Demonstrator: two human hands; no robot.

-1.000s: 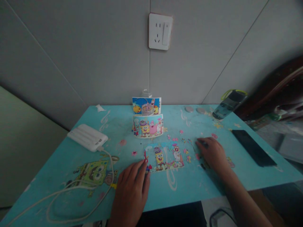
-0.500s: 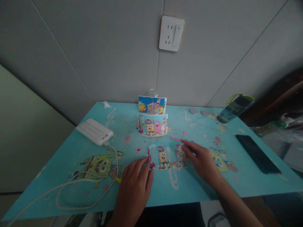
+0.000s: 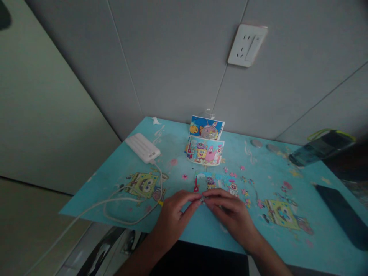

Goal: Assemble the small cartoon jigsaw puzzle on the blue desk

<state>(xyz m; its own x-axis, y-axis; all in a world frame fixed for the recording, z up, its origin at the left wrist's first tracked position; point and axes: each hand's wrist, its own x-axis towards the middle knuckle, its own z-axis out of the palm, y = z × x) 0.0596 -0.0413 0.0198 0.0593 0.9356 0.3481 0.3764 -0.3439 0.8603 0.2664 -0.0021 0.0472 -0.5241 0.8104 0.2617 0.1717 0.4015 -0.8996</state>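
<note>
My left hand point(image 3: 175, 211) and my right hand point(image 3: 230, 211) meet fingertip to fingertip at the near left part of a partly assembled jigsaw puzzle point(image 3: 220, 177). Both pinch at a tiny puzzle piece point(image 3: 202, 199), mostly covered by the fingers. Part of the puzzle's lower side is hidden behind my hands; its cartoon figures show above them. Several loose puzzle pieces point(image 3: 245, 192) lie to the right of it. Behind it stands a picture card point(image 3: 205, 150) with the same characters, with a blue card point(image 3: 198, 126) behind that one.
A white power bank point(image 3: 143, 147) lies at the left, its white cable point(image 3: 120, 220) curling over the cartoon-printed tabletop point(image 3: 178, 176). At the right are a dark phone point(image 3: 342, 214) and a bottle point(image 3: 319, 148) lying tilted. Two small round discs point(image 3: 256, 143) sit near the wall, below a socket point(image 3: 247, 45).
My right hand has moved from the puzzle's right side to the left, meeting my left hand. Both now pinch together. The camera view has turned left, shifting the scene right.
</note>
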